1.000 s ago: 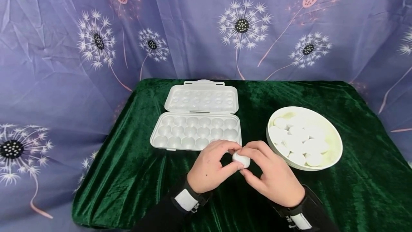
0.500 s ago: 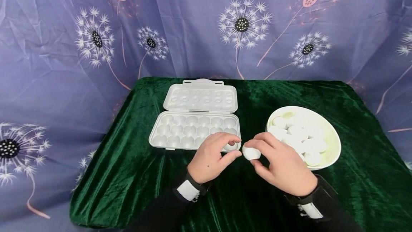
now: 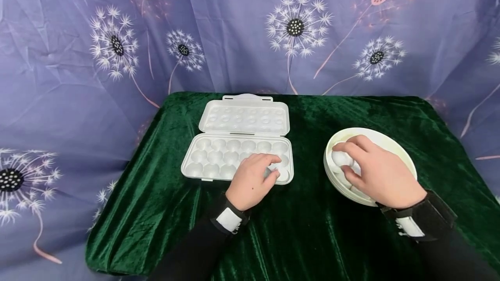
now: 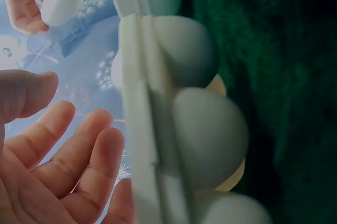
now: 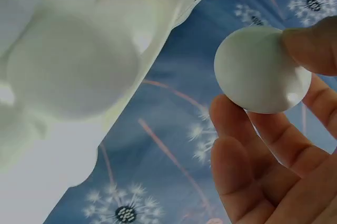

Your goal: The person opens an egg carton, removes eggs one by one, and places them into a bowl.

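My right hand [image 3: 380,174] holds a white egg [image 3: 342,158] between thumb and fingers, over the left side of the white bowl [image 3: 404,159]. In the right wrist view this egg [image 5: 260,70] sits against the thumb and fingertips, beside the bowl's rim. More white eggs [image 5: 73,66] lie in the bowl, partly hidden by the hand in the head view. My left hand [image 3: 253,182], fingers parted and holding nothing, hovers at the front right of the opened egg tray [image 3: 211,171]. A bright rounded white shape shows in the tray's corner cup by its fingertips.
The tray's lid [image 3: 244,118] lies folded back behind its base. Dark green velvet cloth [image 3: 304,229] covers the table. A purple curtain [image 3: 234,47] with dandelion print hangs behind and to the sides.
Both hands were together at the egg in front of the tray. My right hand has carried it rightward to the bowl; my left hand let go of it and shifted slightly left over the tray.
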`<state>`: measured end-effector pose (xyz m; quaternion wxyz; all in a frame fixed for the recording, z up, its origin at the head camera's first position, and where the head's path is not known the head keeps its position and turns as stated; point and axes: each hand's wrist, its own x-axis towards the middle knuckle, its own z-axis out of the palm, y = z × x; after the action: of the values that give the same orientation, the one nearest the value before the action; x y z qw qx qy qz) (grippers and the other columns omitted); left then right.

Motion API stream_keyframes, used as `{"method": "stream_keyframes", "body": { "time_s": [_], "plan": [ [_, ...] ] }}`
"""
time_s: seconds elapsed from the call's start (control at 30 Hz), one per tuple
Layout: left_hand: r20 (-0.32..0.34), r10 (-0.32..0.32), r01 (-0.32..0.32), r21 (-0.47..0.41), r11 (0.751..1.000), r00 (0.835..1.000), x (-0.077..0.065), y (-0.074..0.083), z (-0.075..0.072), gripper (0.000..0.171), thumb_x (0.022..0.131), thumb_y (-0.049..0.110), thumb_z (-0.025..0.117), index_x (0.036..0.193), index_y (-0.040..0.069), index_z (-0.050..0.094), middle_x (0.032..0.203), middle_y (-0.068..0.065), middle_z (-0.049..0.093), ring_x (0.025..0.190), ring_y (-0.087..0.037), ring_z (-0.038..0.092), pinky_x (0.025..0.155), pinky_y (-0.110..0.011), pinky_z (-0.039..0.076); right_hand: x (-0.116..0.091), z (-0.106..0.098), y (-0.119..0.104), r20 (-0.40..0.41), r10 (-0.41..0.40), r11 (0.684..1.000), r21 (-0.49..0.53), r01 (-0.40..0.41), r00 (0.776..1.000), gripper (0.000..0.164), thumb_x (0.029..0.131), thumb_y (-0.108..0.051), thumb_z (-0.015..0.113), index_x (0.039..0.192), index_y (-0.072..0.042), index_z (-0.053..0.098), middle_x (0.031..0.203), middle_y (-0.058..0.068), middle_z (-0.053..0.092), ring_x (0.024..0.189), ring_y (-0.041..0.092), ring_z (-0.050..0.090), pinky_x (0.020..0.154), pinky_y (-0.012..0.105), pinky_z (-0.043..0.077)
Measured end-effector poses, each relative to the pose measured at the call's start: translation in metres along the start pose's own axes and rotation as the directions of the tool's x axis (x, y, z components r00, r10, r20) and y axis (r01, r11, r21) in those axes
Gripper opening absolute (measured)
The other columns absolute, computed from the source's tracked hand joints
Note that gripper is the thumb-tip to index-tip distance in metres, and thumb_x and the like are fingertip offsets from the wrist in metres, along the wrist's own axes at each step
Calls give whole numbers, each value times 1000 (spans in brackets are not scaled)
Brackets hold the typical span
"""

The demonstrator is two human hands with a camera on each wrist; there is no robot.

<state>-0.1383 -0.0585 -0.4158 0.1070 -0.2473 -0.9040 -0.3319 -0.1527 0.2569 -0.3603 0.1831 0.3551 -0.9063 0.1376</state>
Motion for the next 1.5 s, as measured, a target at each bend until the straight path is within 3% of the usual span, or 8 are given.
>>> {"method": "stream_keyframes", "body": {
  "time_s": [0.3, 0.5, 0.67, 0.87, 1.23, 1.4, 1.5],
  "plan": [
    [23, 5, -7, 90, 996, 1000, 3, 1, 6, 26, 95, 20, 69, 121, 16, 70, 115, 2, 70, 111, -19, 62, 89, -42, 49, 8, 8, 37, 165, 39, 999, -27, -35, 985, 47, 82, -8, 78, 126, -16, 63, 116, 5, 58, 71, 7, 54, 55, 27, 42],
    [34, -3, -1, 95, 995, 999, 3, 1, 9, 25, 94, 19, 69, 120, 16, 71, 114, 2, 70, 111, -19, 62, 89, -42, 49, 13, 15, 47, 234, 67, 997, -47, -58, 970, 40, 86, -6, 74, 125, -11, 66, 114, 10, 61, 75, 13, 59, 61, 33, 47],
    [41, -8, 4, 95, 996, 999, 3, 2, 10, 25, 95, 20, 69, 120, 16, 71, 115, 2, 70, 111, -19, 61, 90, -42, 49, 14, 14, 47, 221, 85, 995, -64, -73, 972, 34, 85, -6, 73, 120, -10, 69, 112, 11, 62, 85, 20, 62, 68, 38, 50],
    [49, -17, 11, 116, 993, 999, 5, 0, 11, 27, 94, 21, 69, 121, 18, 70, 115, 3, 70, 110, -19, 61, 89, -43, 49, 14, 11, 42, 166, 59, 997, -60, -49, 984, 33, 86, -6, 76, 118, -9, 70, 110, 9, 62, 83, 20, 61, 71, 39, 49],
    [93, -34, 10, 244, 970, 995, 9, 1, 23, 31, 92, 30, 73, 122, 20, 72, 111, 4, 71, 101, -20, 63, 80, -43, 51, 21, 13, 17, 111, 71, 997, -24, -69, 991, 42, 86, -9, 70, 128, -12, 65, 115, 5, 61, 85, 18, 58, 62, 35, 46],
    [120, -48, 14, 268, 963, 992, 10, 2, 25, 33, 92, 34, 74, 123, 22, 73, 111, 6, 72, 101, -20, 63, 82, -44, 51, 21, 17, 8, 85, 51, 999, -9, -50, 995, 43, 86, -9, 70, 128, -12, 64, 114, 4, 62, 85, 20, 58, 62, 35, 44],
    [103, -39, 10, 264, 965, 994, 9, 0, 26, 30, 92, 32, 73, 121, 21, 73, 108, 5, 72, 98, -20, 63, 82, -43, 51, 21, 18, 4, 82, 48, 999, 5, -48, 996, 42, 87, -10, 70, 128, -13, 64, 114, 4, 62, 87, 21, 59, 64, 36, 45]
  ]
}}
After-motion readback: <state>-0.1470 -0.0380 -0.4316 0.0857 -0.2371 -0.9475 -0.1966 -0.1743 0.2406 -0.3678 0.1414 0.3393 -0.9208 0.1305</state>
